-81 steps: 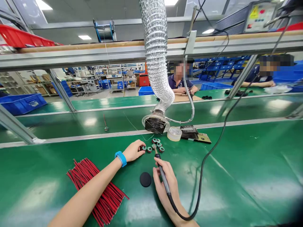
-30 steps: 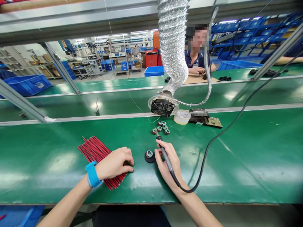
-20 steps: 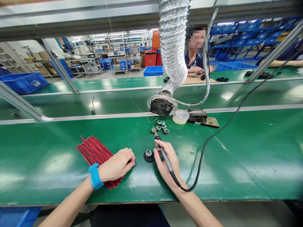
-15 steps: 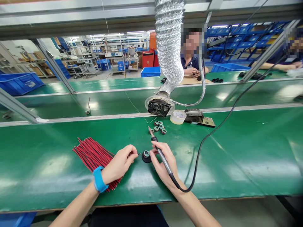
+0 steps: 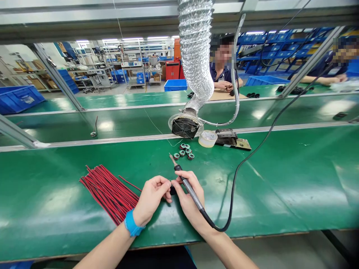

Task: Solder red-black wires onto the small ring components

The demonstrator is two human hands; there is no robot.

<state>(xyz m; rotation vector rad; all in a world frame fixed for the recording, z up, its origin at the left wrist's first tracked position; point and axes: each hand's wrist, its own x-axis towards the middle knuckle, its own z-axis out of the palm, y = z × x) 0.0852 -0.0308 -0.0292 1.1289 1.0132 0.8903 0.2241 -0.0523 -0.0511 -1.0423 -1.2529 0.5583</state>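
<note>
Lights point(image 5: 133, 39) shine over a grey floor point(image 5: 155, 88), with a red cabinet point(image 5: 172, 70) left of blue racks point(image 5: 254, 39).

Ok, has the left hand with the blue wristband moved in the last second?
Yes, rightward: judged against the flat round black disc, the left hand has brought its grip from the red-and-black wire bundle up to it.
</note>
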